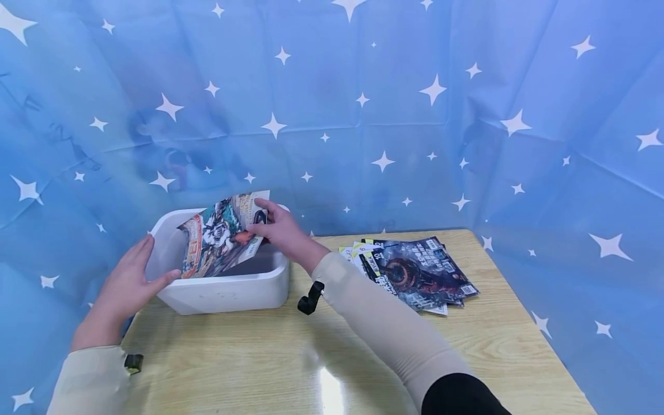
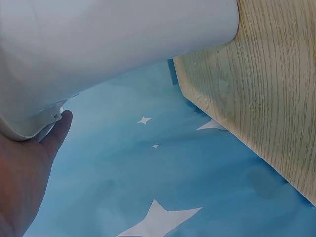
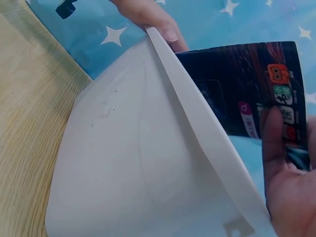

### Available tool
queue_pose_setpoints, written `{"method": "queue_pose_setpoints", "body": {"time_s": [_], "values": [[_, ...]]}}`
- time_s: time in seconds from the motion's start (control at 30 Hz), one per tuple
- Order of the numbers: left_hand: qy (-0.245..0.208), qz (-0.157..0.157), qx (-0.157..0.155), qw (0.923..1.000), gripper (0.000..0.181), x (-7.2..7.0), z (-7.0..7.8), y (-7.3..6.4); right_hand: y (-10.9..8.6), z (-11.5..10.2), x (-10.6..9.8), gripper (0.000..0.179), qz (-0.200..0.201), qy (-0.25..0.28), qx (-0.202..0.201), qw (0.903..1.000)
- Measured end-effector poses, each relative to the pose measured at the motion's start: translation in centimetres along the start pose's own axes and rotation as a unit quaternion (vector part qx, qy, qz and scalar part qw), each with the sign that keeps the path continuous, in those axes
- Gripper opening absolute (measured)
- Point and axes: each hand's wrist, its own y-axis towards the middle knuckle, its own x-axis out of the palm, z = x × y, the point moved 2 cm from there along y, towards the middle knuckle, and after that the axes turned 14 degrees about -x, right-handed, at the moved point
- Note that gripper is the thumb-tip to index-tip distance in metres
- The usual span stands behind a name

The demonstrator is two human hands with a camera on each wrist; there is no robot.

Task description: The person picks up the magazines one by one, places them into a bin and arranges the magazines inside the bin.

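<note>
A white plastic bin (image 1: 223, 295) stands on the left of the table. My right hand (image 1: 287, 231) pinches the right edge of a magazine (image 1: 220, 237), thumb on the near side, fingers behind. That magazine is tilted over the bin's opening, its colourful cover towards me and its lower part inside. The right wrist view shows its dark back (image 3: 217, 81). At the bin's left corner rests my left hand (image 1: 127, 282), fingers extended along the side and thumb over the front rim. The bin's floor is mostly hidden behind the magazine.
A loose stack of magazines (image 1: 415, 271) lies at the back right of the wooden table (image 1: 249, 363). A blue curtain with white stars (image 1: 332, 167) hangs behind and around the table. The bin stands close to the table's left edge.
</note>
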Motion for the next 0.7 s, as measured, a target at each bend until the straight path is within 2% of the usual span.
{"method": "queue_pose_setpoints", "body": {"time_s": [0.3,0.53,0.7], "values": [[0.0,-0.002,-0.011,0.9999,0.114,0.18,-0.16,0.02,0.01,-0.05,0.45,0.076,-0.025,-0.061,-0.016,0.9977],[-0.004,0.005,-0.001,1.0,0.113,0.13,-0.23,0.13,0.02,-0.1,0.52,0.075,-0.04,-0.078,-0.011,0.9961],[-0.009,0.007,0.01,0.9999,0.111,0.01,-0.07,0.15,-0.02,-0.11,0.72,0.077,-0.047,-0.07,-0.007,0.9964]]}}
